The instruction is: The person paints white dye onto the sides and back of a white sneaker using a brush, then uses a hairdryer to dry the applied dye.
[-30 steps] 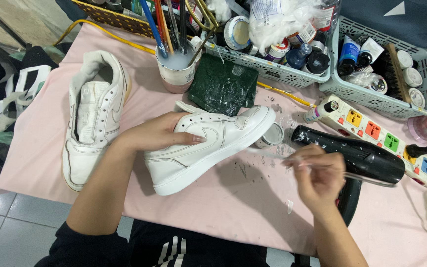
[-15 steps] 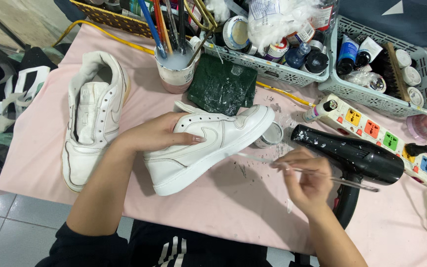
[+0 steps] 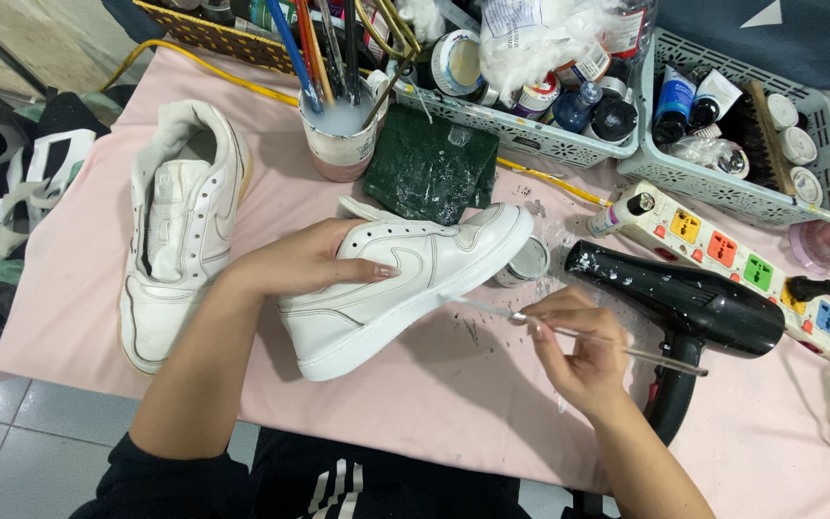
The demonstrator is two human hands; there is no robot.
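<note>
Nearest the camera: dark sleeves, two bare forearms over a pale pink table cover (image 3: 453, 423), its cloth flecked with dark specks and white smears.

Right hand (image 3: 578, 351): fingers pinched closed around a thin paintbrush (image 3: 569, 332), a slim rod with a pale handle. Its tip points left and meets the sole edge of the white sneaker (image 3: 405, 284).

Left hand (image 3: 309, 259): lies flat, fingers spread and curved over the sneaker's upper, pressing it down rather than closing around it. The sneaker lies on its side at the table's middle, toe towards the upper right; smooth leather, stitched panels, thick rubbery sole.

Just right of the brush hand: black hair dryer (image 3: 684, 308), glossy plastic spattered with white, handle towards the near edge. Behind the toe, a small round pot (image 3: 523, 264) of white paint.

Left: second white sneaker (image 3: 180, 231), upright, padded collar, duller and scuffed.

Further back: dark green block (image 3: 429, 173), rough, paint-marked; a cup (image 3: 340, 135) of cloudy water bristling with brushes; white power strip (image 3: 732, 255) with coloured sockets.

Farthest: pale lattice plastic baskets (image 3: 742, 187) crammed with bottles, jars and wadding.
</note>
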